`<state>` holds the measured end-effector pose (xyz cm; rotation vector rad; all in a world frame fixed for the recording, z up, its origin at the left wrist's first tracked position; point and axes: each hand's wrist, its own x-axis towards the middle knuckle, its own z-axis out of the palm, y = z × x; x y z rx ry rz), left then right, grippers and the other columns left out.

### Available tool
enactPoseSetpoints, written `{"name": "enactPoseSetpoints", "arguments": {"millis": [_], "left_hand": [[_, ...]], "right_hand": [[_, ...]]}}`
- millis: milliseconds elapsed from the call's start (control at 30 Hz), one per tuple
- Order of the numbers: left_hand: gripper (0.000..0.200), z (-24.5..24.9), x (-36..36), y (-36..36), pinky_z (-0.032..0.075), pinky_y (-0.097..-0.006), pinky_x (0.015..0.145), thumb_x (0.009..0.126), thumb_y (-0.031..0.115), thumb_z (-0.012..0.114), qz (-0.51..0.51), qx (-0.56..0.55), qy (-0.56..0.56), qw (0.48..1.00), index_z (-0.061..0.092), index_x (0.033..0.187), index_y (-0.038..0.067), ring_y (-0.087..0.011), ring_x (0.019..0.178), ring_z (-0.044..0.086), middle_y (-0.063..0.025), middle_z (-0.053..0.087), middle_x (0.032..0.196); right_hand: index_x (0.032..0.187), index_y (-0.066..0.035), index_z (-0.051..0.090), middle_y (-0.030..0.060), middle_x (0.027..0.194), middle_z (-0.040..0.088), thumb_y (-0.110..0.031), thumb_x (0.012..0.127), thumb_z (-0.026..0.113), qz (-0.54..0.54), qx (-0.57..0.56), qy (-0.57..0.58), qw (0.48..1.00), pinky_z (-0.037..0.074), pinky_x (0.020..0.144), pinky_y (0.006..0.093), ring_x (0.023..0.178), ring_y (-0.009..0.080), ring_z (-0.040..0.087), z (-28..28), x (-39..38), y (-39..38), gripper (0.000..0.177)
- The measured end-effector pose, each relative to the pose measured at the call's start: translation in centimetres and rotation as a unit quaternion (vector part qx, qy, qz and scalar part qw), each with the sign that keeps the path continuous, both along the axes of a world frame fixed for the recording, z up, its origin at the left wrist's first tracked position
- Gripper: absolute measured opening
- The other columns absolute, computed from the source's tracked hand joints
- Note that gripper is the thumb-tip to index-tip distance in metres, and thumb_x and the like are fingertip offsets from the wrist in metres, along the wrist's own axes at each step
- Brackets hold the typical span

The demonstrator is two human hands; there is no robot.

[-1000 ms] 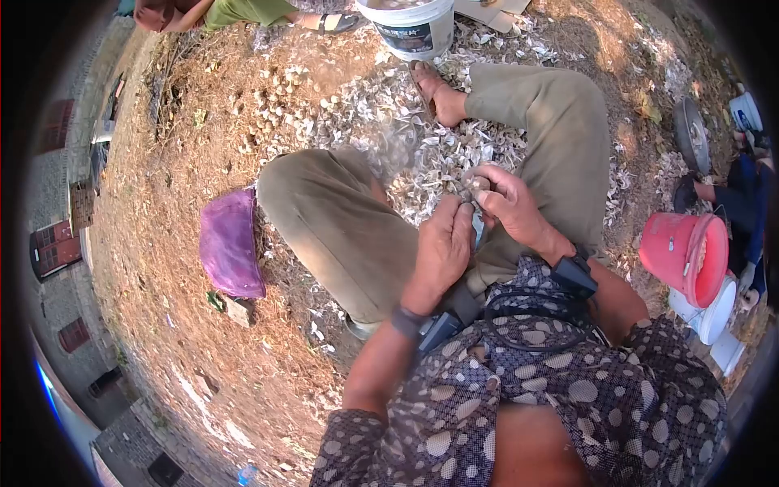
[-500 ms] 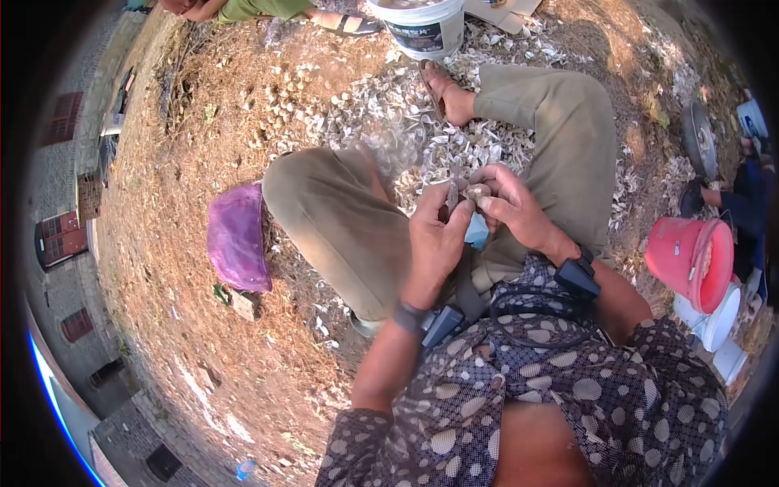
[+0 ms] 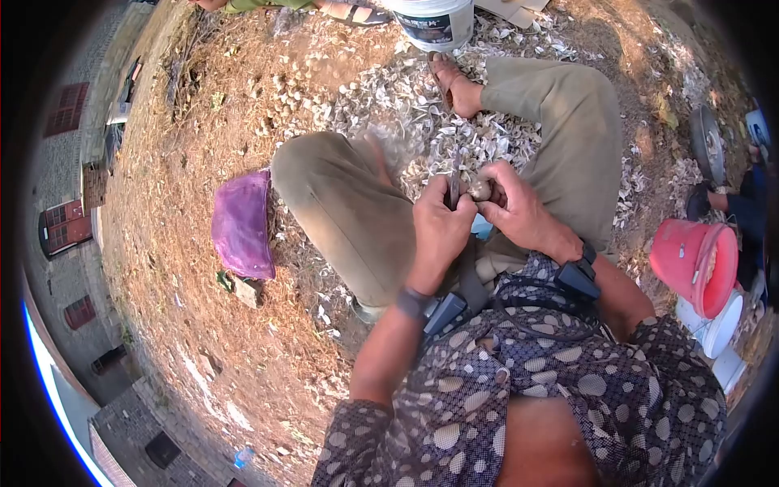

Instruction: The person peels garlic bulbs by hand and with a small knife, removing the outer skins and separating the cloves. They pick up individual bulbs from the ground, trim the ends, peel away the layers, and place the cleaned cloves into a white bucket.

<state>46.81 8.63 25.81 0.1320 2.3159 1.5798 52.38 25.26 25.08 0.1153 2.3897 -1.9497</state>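
My left hand (image 3: 441, 226) is closed round a small knife (image 3: 455, 180), its blade pointing up and away from me. Right beside it, my right hand (image 3: 523, 213) grips a pale, round garlic bulb (image 3: 479, 191) between thumb and fingers. The two thumbs nearly meet at the bulb, close to the blade. A light-blue item (image 3: 482, 228) shows partly below the hands, mostly hidden by them. Papery white peelings (image 3: 479, 142) cover the ground between my legs and beyond the hands.
A white bucket (image 3: 434, 28) stands ahead, past my foot. Loose bulbs (image 3: 300, 93) lie to its left. A purple bag (image 3: 242, 226) rests by my left knee. On the right are a pink bucket (image 3: 686, 260), white containers (image 3: 718, 329) and a metal basin (image 3: 707, 146). Other people sit nearby.
The bulb has turned in my right fingers and shows more of its round side. Both hands stay close together; the whole view has shifted slightly.
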Motion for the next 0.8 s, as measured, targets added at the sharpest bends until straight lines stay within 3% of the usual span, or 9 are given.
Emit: {"name": "enactPoseSetpoints", "arguments": {"millis": [33, 133, 333, 433, 700, 800], "left_hand": [[0.007, 0.0, -0.1, 0.2, 0.046, -0.0311, 0.059, 0.082, 0.002, 0.065, 0.006, 0.0, -0.001, 1.0, 0.058, 0.083, -0.001, -0.0096, 0.065, 0.049, -0.0026, 0.056, 0.069], [0.006, 0.2, -0.2, 0.8, 0.045, -0.0319, 0.057, 0.081, 0.001, 0.063, 0.026, 0.017, -0.012, 0.999, 0.057, 0.08, -0.001, -0.0098, 0.063, 0.049, -0.0018, 0.055, 0.067], [0.005, -0.7, -0.5, 1.4, 0.041, -0.0286, 0.053, 0.082, -0.001, 0.06, 0.048, 0.111, -0.102, 0.988, 0.058, 0.079, 0.002, -0.0063, 0.061, 0.047, 0.0007, 0.057, 0.067], [0.006, -0.3, -0.5, 1.7, 0.04, -0.026, 0.049, 0.084, -0.002, 0.059, 0.06, 0.174, -0.157, 0.97, 0.058, 0.082, 0.003, -0.0051, 0.057, 0.047, 0.0016, 0.056, 0.067], [0.007, 1.1, -0.3, 1.6, 0.038, -0.0239, 0.044, 0.088, -0.002, 0.06, 0.069, 0.281, -0.215, 0.933, 0.057, 0.09, 0.004, -0.0059, 0.052, 0.049, 0.0004, 0.056, 0.069], [0.006, 0.5, -0.2, 1.0, 0.04, -0.0239, 0.051, 0.091, 0.0, 0.062, 0.047, 0.205, -0.151, 0.966, 0.058, 0.089, 0.004, -0.0047, 0.059, 0.048, 0.0027, 0.056, 0.073]], "right_hand": [[0.124, -0.003, 0.049, 0.0045, 0.094, 0.059, 0.003, 0.092, 0.069, 0.008, 0.025, -0.003, 1.0, 0.051, 0.072, 0.0296, 0.083, 0.0086, 0.057, 0.2, 0.0, 0.1, 0.039], [0.12, -0.004, 0.05, 0.0036, 0.097, 0.061, 0.003, 0.092, 0.07, 0.009, -0.038, -0.02, 0.999, 0.053, 0.073, 0.0289, 0.085, 0.0078, 0.059, -0.8, 0.1, 0.2, 0.035], [0.118, -0.004, 0.046, 0.0028, 0.102, 0.061, 0.002, 0.094, 0.068, -0.052, -0.251, -0.051, 0.965, 0.056, 0.074, 0.0279, 0.089, 0.0083, 0.063, -0.6, -0.1, -0.1, 0.033], [0.121, -0.002, 0.042, 0.0069, 0.107, 0.061, 0.003, 0.094, 0.066, -0.064, -0.342, -0.053, 0.936, 0.059, 0.075, 0.0306, 0.092, 0.0119, 0.065, -1.3, 0.1, 0.1, 0.036], [0.123, -0.002, 0.041, 0.0091, 0.111, 0.06, 0.004, 0.095, 0.064, -0.062, -0.371, -0.081, 0.923, 0.059, 0.08, 0.0325, 0.096, 0.0133, 0.064, -0.8, 0.0, 0.1, 0.038], [0.124, -0.003, 0.041, 0.0073, 0.11, 0.06, 0.003, 0.096, 0.066, -0.07, -0.299, -0.04, 0.951, 0.056, 0.08, 0.0299, 0.096, 0.0117, 0.062, -1.2, 0.0, -0.3, 0.038]]}}
